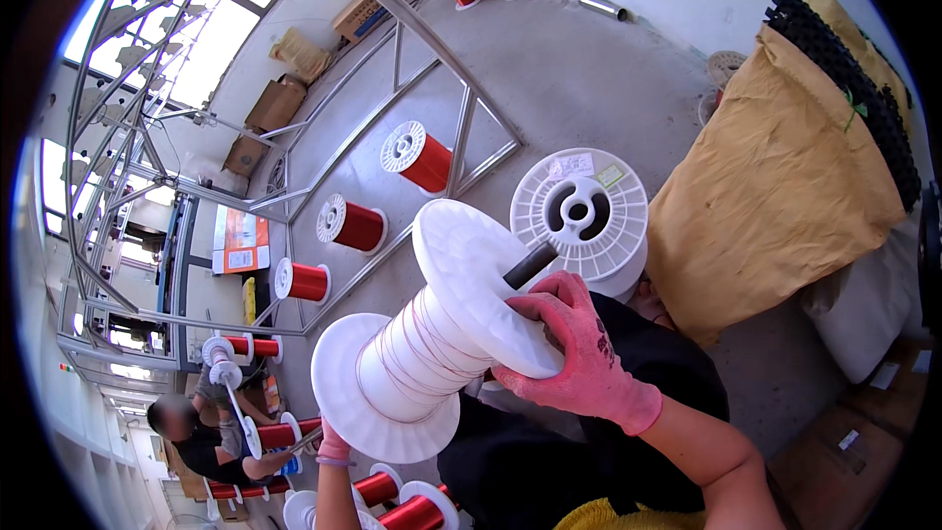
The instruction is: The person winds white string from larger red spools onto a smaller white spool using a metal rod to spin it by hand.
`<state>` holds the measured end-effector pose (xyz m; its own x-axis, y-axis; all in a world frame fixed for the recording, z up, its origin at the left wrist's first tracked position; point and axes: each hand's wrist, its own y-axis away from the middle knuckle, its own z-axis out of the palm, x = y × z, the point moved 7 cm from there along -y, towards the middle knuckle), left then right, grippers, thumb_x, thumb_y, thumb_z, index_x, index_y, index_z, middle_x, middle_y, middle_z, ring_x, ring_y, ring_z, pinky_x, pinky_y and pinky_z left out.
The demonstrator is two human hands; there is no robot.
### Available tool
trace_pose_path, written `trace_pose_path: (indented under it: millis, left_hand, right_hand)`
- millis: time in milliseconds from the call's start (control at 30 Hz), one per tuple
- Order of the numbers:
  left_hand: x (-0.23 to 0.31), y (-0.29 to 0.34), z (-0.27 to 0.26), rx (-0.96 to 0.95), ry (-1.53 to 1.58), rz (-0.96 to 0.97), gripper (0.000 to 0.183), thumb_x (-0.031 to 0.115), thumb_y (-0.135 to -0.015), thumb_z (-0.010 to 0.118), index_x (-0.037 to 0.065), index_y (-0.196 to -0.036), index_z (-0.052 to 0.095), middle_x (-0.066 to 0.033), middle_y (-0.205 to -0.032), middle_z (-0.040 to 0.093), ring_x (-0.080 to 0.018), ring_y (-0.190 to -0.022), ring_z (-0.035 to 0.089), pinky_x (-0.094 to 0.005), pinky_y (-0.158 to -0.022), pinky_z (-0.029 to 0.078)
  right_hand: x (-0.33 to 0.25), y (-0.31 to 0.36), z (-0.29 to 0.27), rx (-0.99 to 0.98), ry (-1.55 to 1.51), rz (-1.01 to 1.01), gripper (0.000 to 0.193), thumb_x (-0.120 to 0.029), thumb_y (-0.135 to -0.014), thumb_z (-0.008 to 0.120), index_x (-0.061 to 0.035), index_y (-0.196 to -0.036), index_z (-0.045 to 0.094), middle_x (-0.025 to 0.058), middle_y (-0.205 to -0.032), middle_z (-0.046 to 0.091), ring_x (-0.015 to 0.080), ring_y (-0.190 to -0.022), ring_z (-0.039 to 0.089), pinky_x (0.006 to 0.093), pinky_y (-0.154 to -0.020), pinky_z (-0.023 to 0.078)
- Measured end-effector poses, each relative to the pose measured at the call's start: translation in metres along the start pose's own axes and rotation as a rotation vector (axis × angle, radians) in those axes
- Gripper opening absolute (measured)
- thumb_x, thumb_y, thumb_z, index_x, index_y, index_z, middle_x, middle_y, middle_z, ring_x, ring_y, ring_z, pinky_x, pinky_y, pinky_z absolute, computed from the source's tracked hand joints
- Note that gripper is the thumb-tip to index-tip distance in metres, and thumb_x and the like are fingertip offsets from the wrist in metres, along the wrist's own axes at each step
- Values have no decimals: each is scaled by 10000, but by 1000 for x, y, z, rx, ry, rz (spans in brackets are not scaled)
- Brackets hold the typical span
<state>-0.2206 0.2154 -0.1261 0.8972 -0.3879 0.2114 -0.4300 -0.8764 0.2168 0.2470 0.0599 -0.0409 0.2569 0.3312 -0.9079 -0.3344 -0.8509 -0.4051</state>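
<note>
A large white wire spool (pixel 407 358) is tilted in front of me, with a few loose turns of thin copper-coloured wire around its core. My right hand (pixel 579 353), in a pink glove, grips the rim of its upper flange, thumb and fingers on either side. A dark rod (pixel 531 265) sticks out at that flange. At the lower left flange is my left hand (pixel 335 447), also in a pink glove; it holds the rim there, its fingers mostly hidden behind the spool. Just beyond stands another big white spool (pixel 628 211), end up, with labels on top.
Red wire spools (pixel 429 165) stand on the floor by a metal frame (pixel 368 152); several more are at the back wall. On the right leans a big brown paper-wrapped bundle (pixel 775 196) above cardboard boxes (pixel 834 442). Another person (pixel 221 447) works at lower left near red spools.
</note>
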Motion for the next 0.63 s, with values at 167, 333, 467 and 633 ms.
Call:
trace_pose_path:
  millis: [167, 333, 467, 633]
  left_hand:
    - [4, -18, 21, -118, 944, -142, 417, 332, -871, 512, 125, -1231, 472, -52, -1228, 503, -241, -1143, 472, -398, -993, 340]
    - [46, -38, 39, -224, 1711, -158, 474, 348, -935, 439, 118, -1344, 373, -59, -1356, 422, -238, -1254, 396, -398, -1068, 291]
    - [81, -57, 44, -316, 1928, -120, 520, 361, -986, 381, 113, -1434, 294, -64, -1459, 358, -236, -1343, 336, -398, -1128, 252]
    - [91, -71, 50, -254, 1087, 60, 559, 381, -1004, 372, 113, -1481, 254, -67, -1516, 317, -239, -1391, 299, -406, -1162, 211]
  right_hand:
    - [11, 5, 18, 60, -41, 109, 506, -230, -663, 798, -23, -1079, 596, 125, -1025, 502, 294, -1002, 474, 414, -894, 413]
    - [51, 0, 37, 3, 19, 248, 534, -308, -725, 762, 4, -1129, 603, 124, -1092, 480, 250, -1089, 464, 352, -900, 446]
    - [86, -4, 47, -31, -67, 388, 554, -339, -753, 740, 6, -1159, 590, 114, -1120, 470, 233, -1094, 474, 347, -925, 439]
    - [116, -5, 60, -6, -182, 497, 596, -384, -758, 732, 32, -1162, 594, 131, -1156, 498, 298, -1141, 448, 400, -992, 390]
